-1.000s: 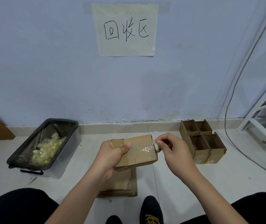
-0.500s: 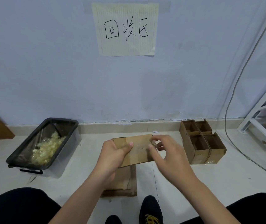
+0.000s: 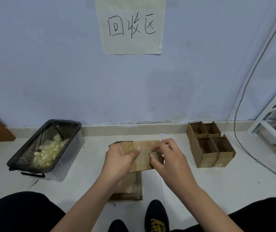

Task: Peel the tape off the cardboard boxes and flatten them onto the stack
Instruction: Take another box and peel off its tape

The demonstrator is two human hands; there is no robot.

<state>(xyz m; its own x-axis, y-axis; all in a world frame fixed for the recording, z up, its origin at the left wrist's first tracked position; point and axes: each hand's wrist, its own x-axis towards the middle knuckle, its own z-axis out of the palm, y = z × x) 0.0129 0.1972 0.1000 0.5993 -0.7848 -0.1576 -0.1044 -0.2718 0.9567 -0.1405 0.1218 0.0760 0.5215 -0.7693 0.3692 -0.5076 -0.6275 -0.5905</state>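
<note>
Mid-frame, my left hand [image 3: 118, 158] grips the box [image 3: 142, 154] above the stack [image 3: 130, 190], right hand [image 3: 169, 158] fingers curled picking at its tape; judged mid-peel, next pull tape free, then flatten.

Two bare hands held a flattened brown cardboard box [image 3: 141, 154] above a floor stack.

The left hand [image 3: 119, 158] gripped its left end, thumb on top; the right hand [image 3: 169, 158] pinched its right part. Beneath the hands lay the stack of flattened brown cardboard [image 3: 130, 188]. A black-rimmed clear plastic bin [image 3: 70, 148] stood left of the left hand, four open brown boxes [image 3: 209, 144] right of the right hand.
</note>
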